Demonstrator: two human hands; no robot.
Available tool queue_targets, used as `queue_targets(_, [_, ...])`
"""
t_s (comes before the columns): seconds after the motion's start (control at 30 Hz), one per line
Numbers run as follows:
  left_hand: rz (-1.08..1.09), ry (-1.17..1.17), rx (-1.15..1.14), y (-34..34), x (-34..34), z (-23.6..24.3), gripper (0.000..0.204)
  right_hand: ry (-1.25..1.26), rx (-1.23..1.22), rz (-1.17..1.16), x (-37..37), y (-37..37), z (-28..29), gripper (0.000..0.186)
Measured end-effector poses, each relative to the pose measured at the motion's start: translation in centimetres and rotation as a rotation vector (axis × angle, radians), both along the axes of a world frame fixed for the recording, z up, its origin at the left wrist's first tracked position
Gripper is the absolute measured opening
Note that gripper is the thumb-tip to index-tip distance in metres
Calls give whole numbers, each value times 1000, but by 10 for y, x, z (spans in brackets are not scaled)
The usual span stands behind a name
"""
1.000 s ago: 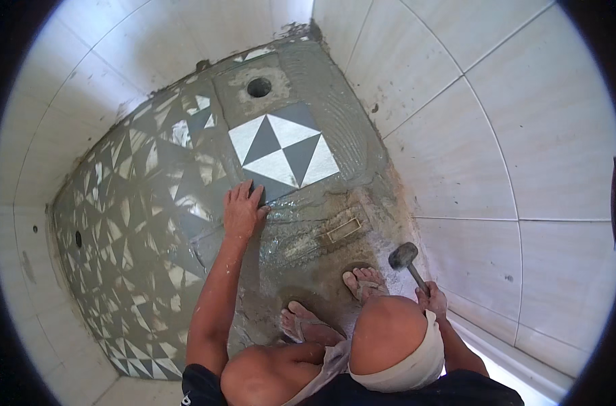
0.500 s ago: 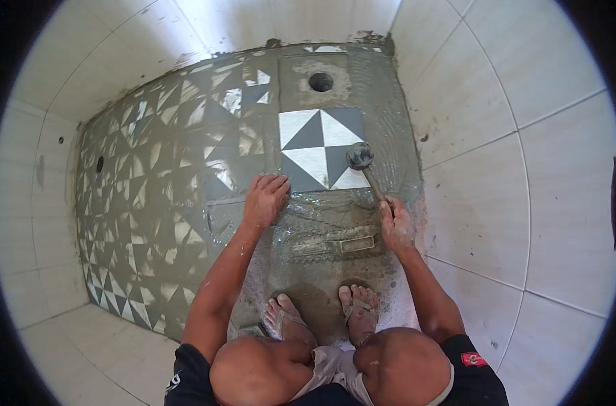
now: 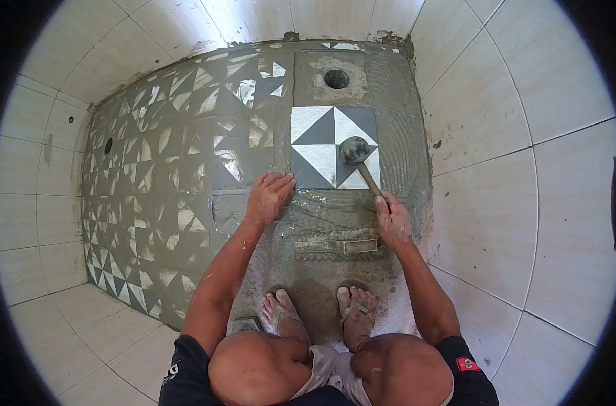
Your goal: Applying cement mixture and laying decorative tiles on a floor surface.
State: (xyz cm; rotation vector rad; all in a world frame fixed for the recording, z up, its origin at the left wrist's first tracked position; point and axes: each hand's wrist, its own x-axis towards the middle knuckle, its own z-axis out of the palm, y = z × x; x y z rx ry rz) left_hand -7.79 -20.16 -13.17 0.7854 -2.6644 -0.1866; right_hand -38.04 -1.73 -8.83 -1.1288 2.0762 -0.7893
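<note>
A square cement-coloured floor tile with dark grey and white triangles (image 3: pixel 313 154) lies on the mortar bed in front of me. My right hand (image 3: pixel 393 221) is closed around the handle of a rubber mallet (image 3: pixel 355 151). The mallet's dark, dirty head is over the tile, right of its centre; whether it touches the surface I cannot tell. At the tile's near left corner, my left hand (image 3: pixel 271 197) lies with its fingers stretched flat, their tips beside the tile edge. It holds nothing. Between my hands and feet, a mortar-caked notched trowel (image 3: pixel 359 245) lies on the floor.
Patterned tiles smeared with grout (image 3: pixel 145 176) cover the left floor. Beyond the loose-looking clean tile is a round drain hole (image 3: pixel 336 79). Ridged mortar (image 3: pixel 399 122) runs along the right wall (image 3: pixel 484 196). A small grey-green object (image 3: pixel 244 325) lies by my left foot.
The mallet head has shifted left across the tile, toward its centre. My left hand stays by the tile's near left corner. The whole view has moved slightly.
</note>
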Motion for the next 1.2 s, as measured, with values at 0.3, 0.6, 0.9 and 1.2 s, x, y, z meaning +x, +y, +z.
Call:
queue_targets(0.3, [0,3,4,0,-6,2,33,119,0,61,-2,-9,-7,36])
queue_targets(0.6, [3,-9,-12,3,1,1,31,127,-74,110,6,-14,2,34])
queue_targets(0.9, [8,12,74,2,-3,2,40,130,-50,119,1,-13,2,37])
queue_targets(1.2, [1,3,49,2,-3,-6,37,178,32,119,-8,-14,-13,37])
